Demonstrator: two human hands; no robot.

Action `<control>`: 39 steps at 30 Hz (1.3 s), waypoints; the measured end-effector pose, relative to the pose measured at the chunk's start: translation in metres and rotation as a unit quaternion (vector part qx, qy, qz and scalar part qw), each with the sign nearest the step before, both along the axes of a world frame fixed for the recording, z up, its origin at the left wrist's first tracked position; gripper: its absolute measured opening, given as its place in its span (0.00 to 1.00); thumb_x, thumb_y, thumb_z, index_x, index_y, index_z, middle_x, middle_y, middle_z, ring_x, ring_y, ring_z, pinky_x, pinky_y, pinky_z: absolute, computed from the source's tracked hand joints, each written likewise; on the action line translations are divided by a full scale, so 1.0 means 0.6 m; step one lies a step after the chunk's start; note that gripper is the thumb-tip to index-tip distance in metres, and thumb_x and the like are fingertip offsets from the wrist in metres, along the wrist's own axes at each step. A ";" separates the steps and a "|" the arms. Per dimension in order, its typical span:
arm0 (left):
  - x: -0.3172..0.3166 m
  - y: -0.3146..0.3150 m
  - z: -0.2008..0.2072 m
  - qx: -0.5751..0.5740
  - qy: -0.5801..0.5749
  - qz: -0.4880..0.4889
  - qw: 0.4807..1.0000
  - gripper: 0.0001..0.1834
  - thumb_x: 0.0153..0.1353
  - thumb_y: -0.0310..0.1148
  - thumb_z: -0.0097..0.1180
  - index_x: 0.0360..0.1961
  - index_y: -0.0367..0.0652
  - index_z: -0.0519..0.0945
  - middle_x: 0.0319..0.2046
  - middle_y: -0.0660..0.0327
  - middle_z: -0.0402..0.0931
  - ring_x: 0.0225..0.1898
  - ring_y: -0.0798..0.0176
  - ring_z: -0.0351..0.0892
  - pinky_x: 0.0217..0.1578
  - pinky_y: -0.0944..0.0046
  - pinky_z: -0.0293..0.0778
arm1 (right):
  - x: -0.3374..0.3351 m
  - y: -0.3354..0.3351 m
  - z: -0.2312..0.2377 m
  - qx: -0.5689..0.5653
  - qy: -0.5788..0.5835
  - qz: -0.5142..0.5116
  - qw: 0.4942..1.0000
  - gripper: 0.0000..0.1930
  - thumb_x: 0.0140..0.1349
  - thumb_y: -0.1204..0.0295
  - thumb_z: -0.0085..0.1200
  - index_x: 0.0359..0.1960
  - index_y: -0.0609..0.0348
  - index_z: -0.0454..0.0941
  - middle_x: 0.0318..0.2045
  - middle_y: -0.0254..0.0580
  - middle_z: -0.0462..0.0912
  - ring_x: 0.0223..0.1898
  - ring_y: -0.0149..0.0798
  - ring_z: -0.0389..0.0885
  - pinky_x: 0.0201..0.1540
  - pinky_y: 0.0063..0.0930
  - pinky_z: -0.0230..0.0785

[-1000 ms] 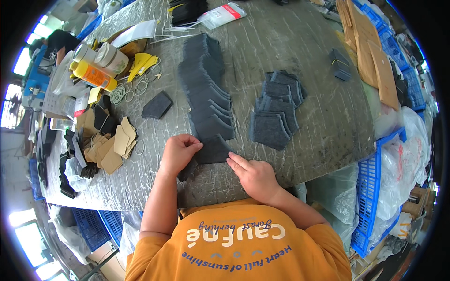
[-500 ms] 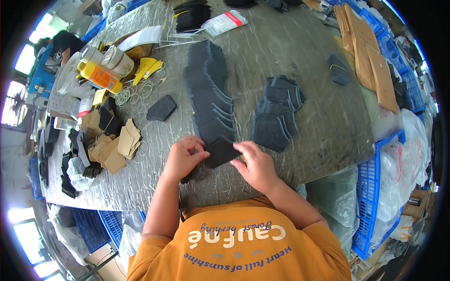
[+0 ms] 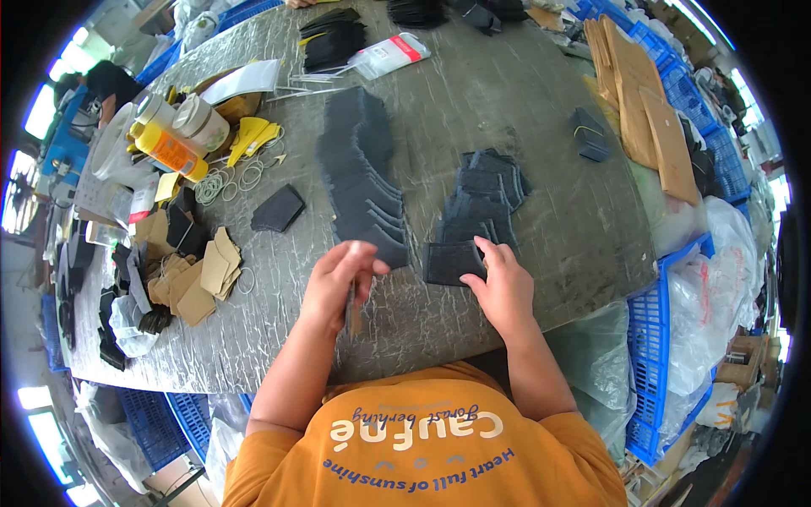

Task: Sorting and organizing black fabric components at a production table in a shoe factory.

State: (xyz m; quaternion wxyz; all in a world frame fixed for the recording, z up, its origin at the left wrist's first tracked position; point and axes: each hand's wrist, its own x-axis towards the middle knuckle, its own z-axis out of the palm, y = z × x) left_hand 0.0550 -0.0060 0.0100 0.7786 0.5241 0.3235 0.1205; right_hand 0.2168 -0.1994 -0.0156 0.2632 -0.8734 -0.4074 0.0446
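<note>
In my right hand (image 3: 504, 283) a dark four-sided fabric piece (image 3: 453, 264) is pinched between thumb and fingers at its right edge. It lies over the near end of a pile of overlapping dark pieces (image 3: 477, 203). My left hand (image 3: 345, 275) is curled at the near end of a long fanned row of dark pieces (image 3: 356, 173). Below its palm a thin brownish piece (image 3: 355, 314), seen edge-on, sticks out from the fingers; its kind is unclear. A single dark piece (image 3: 278, 208) rests left of the row.
At left are tan card pieces (image 3: 220, 262), a yellow-orange bottle (image 3: 169, 150), jars and string loops (image 3: 215, 186). A banded dark bundle (image 3: 590, 135) and brown paper (image 3: 629, 93) lie right. Blue crates (image 3: 646, 363) flank the table. Another person's hand (image 3: 297, 3) shows at the far edge.
My right hand has carried the dark piece rightward from the row to the pile. My left hand has let go of that piece. The whole view has shifted slightly.
</note>
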 end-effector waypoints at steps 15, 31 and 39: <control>-0.109 -0.078 -0.005 -0.239 -0.126 -0.191 0.944 0.25 0.56 0.47 0.59 0.45 0.36 0.76 0.32 0.62 0.66 0.28 0.70 0.62 0.29 0.70 0.61 | -0.014 0.233 0.011 -0.032 -0.079 0.231 0.969 0.33 0.51 0.59 0.62 0.61 0.42 0.64 0.68 0.46 0.53 0.33 0.45 0.83 0.31 0.39 0.74; -0.053 -0.037 -0.008 0.474 -0.022 0.016 0.880 0.23 0.70 0.44 0.37 0.45 0.35 0.76 0.27 0.54 0.68 0.30 0.56 0.69 0.36 0.60 0.67 | -0.117 0.110 0.046 0.102 0.411 0.234 0.875 0.06 0.55 0.74 0.58 0.33 0.62 0.81 0.28 0.47 0.83 0.30 0.37 0.82 0.34 0.28 0.71; -0.052 -0.040 -0.013 0.324 -0.128 -0.113 0.930 0.31 0.65 0.54 0.41 0.48 0.31 0.74 0.30 0.57 0.68 0.32 0.59 0.69 0.35 0.63 0.67 | -0.114 0.092 0.022 0.113 0.538 0.246 0.799 0.05 0.55 0.74 0.57 0.30 0.62 0.81 0.22 0.34 0.81 0.25 0.24 0.74 0.30 0.22 0.68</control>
